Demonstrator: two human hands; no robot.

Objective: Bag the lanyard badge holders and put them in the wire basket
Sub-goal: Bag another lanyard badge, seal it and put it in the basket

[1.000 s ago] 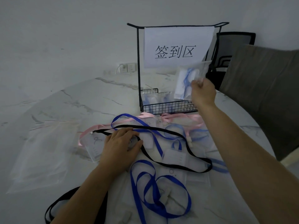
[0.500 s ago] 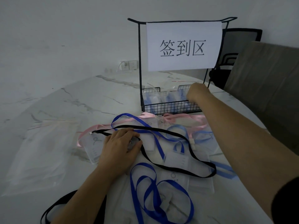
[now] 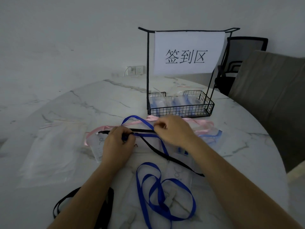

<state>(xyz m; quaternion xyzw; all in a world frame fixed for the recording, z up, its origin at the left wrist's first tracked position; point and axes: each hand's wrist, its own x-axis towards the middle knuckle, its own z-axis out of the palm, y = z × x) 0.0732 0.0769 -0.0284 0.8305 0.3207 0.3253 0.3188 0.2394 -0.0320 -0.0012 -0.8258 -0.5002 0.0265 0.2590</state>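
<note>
Your left hand (image 3: 118, 143) and right hand (image 3: 174, 130) pinch the blue lanyard (image 3: 133, 116) mid-frame. Ease it off the black lanyard (image 3: 158, 151).

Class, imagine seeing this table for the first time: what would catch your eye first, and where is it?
First comes the white paper sign with three large black characters, hanging on the black frame above the wire basket at the far side of the marble table. Next come the left hand and right hand at the centre, both pinching a blue lanyard.
</note>
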